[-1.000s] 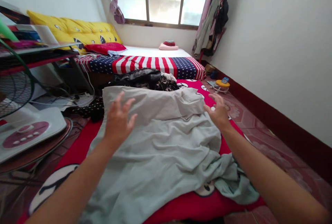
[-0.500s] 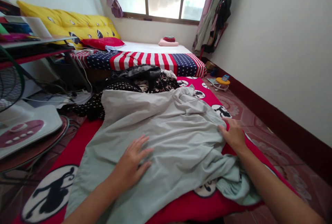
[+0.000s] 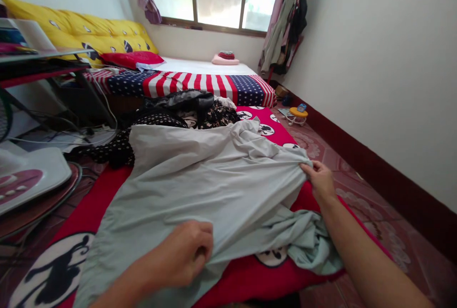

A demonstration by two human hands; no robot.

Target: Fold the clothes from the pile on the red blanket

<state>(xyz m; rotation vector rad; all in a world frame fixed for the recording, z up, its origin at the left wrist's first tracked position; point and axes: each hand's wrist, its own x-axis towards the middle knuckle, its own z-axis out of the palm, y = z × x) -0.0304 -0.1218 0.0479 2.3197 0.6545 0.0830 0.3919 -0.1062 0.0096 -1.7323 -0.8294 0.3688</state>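
Observation:
A pale grey-green cloth (image 3: 178,174), wrinkled and thin like a garment, lies spread over a red mat (image 3: 235,284) with white circles and black animal figures. My right hand (image 3: 321,177) pinches its right edge and lifts it a little. Near the lower middle, my left hand (image 3: 185,251) is closed on the same cloth, its fingertips partly hidden. Creases run taut between the two hands. Below my right wrist, a bunched part of the cloth (image 3: 312,241) rests at the mat's right side.
Beyond the cloth sits a pile of dark clothes (image 3: 178,108). A low bed (image 3: 200,84) stands under the window. On the left are a fan base (image 3: 32,174) on a round stool and a desk (image 3: 50,60). A small yellow stool (image 3: 298,113) stands by the right wall.
My right hand has closed on the cloth's right edge and raised it. My left hand went from spread flat to closed on the cloth, slightly lower. The view has shifted to the right.

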